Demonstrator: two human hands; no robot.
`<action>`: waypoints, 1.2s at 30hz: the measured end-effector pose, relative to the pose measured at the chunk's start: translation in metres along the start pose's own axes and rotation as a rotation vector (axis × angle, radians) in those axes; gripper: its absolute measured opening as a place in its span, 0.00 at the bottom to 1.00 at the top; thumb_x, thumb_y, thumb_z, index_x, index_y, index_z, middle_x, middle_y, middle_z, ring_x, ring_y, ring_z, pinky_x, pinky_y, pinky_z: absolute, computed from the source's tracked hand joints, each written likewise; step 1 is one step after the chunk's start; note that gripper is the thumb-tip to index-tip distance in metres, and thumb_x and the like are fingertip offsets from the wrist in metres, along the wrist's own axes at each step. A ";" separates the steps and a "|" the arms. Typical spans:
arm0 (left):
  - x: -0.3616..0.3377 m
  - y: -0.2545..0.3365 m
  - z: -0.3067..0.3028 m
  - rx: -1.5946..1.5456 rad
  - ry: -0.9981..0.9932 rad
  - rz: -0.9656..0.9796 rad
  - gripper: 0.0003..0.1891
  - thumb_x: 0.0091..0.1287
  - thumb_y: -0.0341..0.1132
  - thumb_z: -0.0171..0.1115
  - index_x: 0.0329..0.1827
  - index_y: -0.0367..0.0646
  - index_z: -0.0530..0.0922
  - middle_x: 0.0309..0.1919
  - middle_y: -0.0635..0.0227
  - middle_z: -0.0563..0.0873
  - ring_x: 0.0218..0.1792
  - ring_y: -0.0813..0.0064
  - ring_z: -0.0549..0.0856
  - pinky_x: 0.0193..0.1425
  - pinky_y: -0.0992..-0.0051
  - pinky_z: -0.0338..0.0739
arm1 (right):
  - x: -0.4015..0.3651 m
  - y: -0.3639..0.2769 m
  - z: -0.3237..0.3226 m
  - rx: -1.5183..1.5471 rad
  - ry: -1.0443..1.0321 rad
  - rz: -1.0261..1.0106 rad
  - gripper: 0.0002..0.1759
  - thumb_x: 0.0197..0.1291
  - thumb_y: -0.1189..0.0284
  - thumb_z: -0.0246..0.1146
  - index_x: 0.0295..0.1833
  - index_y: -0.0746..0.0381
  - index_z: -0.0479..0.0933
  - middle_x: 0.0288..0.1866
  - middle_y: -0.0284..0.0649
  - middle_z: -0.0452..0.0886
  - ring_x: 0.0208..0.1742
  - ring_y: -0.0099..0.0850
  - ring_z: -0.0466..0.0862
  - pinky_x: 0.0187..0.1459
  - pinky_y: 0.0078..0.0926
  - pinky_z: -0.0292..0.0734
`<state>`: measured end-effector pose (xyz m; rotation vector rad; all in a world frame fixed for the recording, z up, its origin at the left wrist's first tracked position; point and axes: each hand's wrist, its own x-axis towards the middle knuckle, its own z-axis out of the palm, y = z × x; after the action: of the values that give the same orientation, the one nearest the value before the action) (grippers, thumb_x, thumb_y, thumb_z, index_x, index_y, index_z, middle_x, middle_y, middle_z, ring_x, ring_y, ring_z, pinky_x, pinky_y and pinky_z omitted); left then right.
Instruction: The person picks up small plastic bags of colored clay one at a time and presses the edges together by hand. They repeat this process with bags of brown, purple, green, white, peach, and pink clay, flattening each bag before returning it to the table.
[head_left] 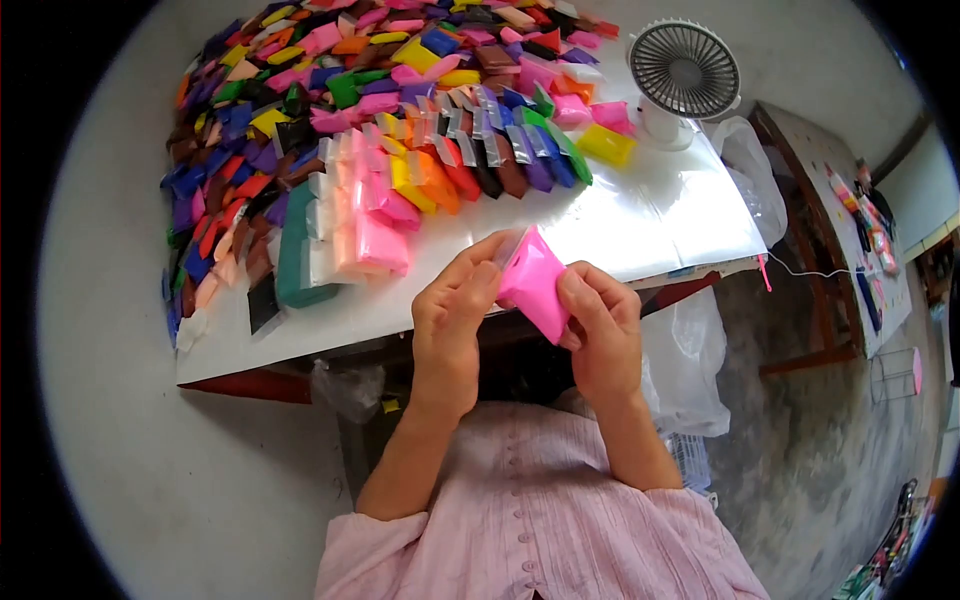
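Note:
Between my two hands, just in front of the table's near edge, is a bright pink packet (538, 285) with a clear plastic flap at its upper left. My left hand (455, 310) pinches that flap end between thumb and fingers. On the other side my right hand (603, 320) is closed on the packet's right edge, thumb on top. What fills the packet I cannot make out. Beyond my hands, rows of similar packets (430, 180) in pink, yellow, orange, red, brown, purple, blue and green stand with their clear flaps up.
A large heap of mixed coloured packets (330, 75) covers the table's back and left. A teal block (300, 250) lies beside the rows. One yellow packet (606, 146) lies near a white fan (684, 75). Plastic bags (690, 370) hang under the white tabletop (640, 235). Another table (810, 180) stands right.

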<state>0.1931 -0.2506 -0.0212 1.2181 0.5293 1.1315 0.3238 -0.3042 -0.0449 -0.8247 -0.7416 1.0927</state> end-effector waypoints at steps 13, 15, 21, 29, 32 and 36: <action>0.001 -0.004 -0.015 -0.172 -0.191 -0.205 0.21 0.58 0.31 0.75 0.53 0.36 0.79 0.44 0.67 0.84 0.46 0.78 0.83 0.54 0.77 0.77 | -0.006 -0.002 0.004 0.102 -0.113 0.280 0.24 0.77 0.56 0.46 0.42 0.66 0.76 0.27 0.34 0.75 0.24 0.19 0.70 0.22 0.16 0.61; -0.001 -0.003 -0.008 -0.214 -0.152 -0.148 0.17 0.59 0.29 0.73 0.50 0.37 0.79 0.42 0.68 0.84 0.44 0.79 0.83 0.52 0.78 0.78 | -0.006 0.003 -0.001 -0.223 -0.048 -0.013 0.23 0.77 0.58 0.47 0.43 0.67 0.76 0.28 0.32 0.74 0.27 0.17 0.69 0.27 0.15 0.62; 0.000 -0.011 -0.013 -0.182 -0.109 -0.136 0.14 0.63 0.23 0.69 0.51 0.36 0.78 0.43 0.68 0.85 0.44 0.80 0.83 0.51 0.78 0.80 | -0.004 -0.001 0.002 -0.347 0.019 -0.281 0.10 0.68 0.70 0.61 0.42 0.68 0.77 0.31 0.27 0.73 0.30 0.15 0.68 0.31 0.14 0.63; -0.008 -0.010 -0.015 -0.110 -0.047 -0.049 0.12 0.68 0.26 0.65 0.52 0.34 0.77 0.44 0.66 0.85 0.45 0.80 0.83 0.53 0.78 0.78 | 0.002 0.016 0.007 -0.410 0.061 -0.377 0.08 0.60 0.74 0.68 0.37 0.67 0.78 0.29 0.30 0.72 0.26 0.15 0.67 0.26 0.15 0.60; -0.012 -0.011 -0.014 -0.101 -0.026 -0.015 0.12 0.68 0.26 0.64 0.52 0.34 0.77 0.43 0.67 0.85 0.45 0.81 0.82 0.53 0.79 0.77 | 0.002 0.017 0.010 -0.472 0.068 -0.463 0.08 0.60 0.74 0.68 0.34 0.68 0.76 0.28 0.30 0.72 0.26 0.15 0.67 0.26 0.16 0.60; -0.013 -0.010 -0.014 -0.092 -0.002 0.006 0.11 0.68 0.26 0.65 0.50 0.34 0.77 0.42 0.68 0.85 0.43 0.82 0.82 0.51 0.81 0.77 | 0.001 0.016 0.014 -0.447 0.087 -0.416 0.09 0.60 0.76 0.66 0.31 0.68 0.74 0.27 0.31 0.70 0.26 0.17 0.67 0.26 0.17 0.59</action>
<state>0.1798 -0.2555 -0.0376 1.1419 0.4670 1.1478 0.3051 -0.2968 -0.0512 -1.0279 -1.0487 0.5196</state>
